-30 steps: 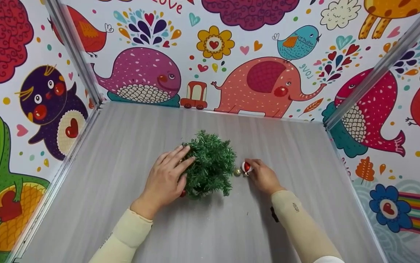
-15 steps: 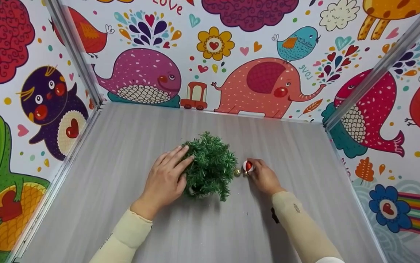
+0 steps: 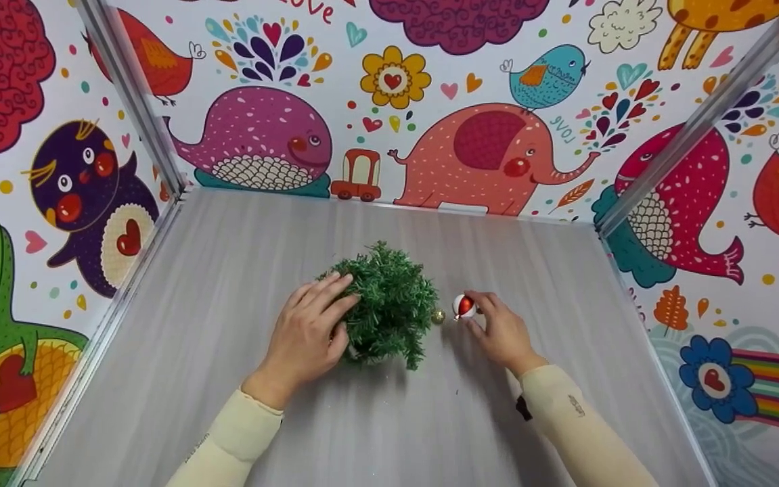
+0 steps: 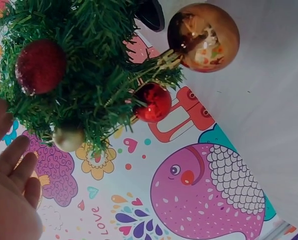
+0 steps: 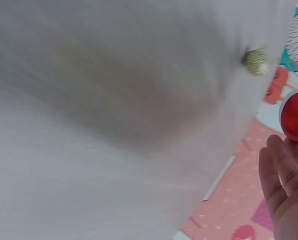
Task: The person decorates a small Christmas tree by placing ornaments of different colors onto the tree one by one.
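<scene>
A small green artificial Christmas tree [image 3: 389,304] stands on the table, seen from above in the head view. My left hand [image 3: 308,328] rests against its left side, fingers extended over the branches. In the left wrist view, a large gold ball [image 4: 203,37], a shiny red ball [image 4: 152,102], a dark red ball [image 4: 40,66] and a pale gold ball [image 4: 69,138] hang from the branches. To the right of the tree, my right hand [image 3: 501,331] pinches a red and white Christmas bauble [image 3: 463,306] between thumb and fingers. Just left of this bauble lies a small gold ball [image 3: 438,316].
The grey wood-grain table [image 3: 260,237] is bordered by walls printed with cartoon animals. Metal posts [image 3: 135,95] mark the corners. A dark round part [image 4: 151,14] shows below the branches in the left wrist view.
My right hand has shifted slightly right with the red and white bauble, away from the small gold ball, and the bauble has turned. My left hand stays against the tree.
</scene>
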The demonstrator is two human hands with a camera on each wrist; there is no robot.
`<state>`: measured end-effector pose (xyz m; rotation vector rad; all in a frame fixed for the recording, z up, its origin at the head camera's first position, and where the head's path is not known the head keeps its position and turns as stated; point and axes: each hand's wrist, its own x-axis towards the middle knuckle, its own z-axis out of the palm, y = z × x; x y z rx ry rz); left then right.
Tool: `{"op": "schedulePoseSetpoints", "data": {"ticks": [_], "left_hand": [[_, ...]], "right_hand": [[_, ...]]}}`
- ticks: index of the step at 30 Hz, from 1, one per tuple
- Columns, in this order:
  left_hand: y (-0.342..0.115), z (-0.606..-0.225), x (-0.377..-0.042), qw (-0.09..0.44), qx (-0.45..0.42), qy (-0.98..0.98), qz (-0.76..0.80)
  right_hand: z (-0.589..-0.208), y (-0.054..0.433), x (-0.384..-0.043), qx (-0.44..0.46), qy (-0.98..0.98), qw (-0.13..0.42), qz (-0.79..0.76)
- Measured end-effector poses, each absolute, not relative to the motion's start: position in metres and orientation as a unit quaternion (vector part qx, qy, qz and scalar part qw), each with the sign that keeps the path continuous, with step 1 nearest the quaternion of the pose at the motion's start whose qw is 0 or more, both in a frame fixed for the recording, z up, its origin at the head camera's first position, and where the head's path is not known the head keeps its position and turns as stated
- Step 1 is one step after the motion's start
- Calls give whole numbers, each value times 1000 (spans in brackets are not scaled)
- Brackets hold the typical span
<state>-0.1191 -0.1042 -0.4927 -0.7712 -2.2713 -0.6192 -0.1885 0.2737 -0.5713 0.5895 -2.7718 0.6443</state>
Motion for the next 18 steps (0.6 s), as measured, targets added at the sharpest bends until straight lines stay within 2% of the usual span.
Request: {"op": "schedulePoseSetpoints", "data": {"ticks": [9, 18], "left_hand": [[-100, -492, -116, 329, -307, -859, -243], [-95, -494, -115, 354, -328, -844, -235]], "right_hand": [[-549, 263, -158, 253, -923, 178, 229], [-528, 241, -133, 276, -903, 200, 261]]}}
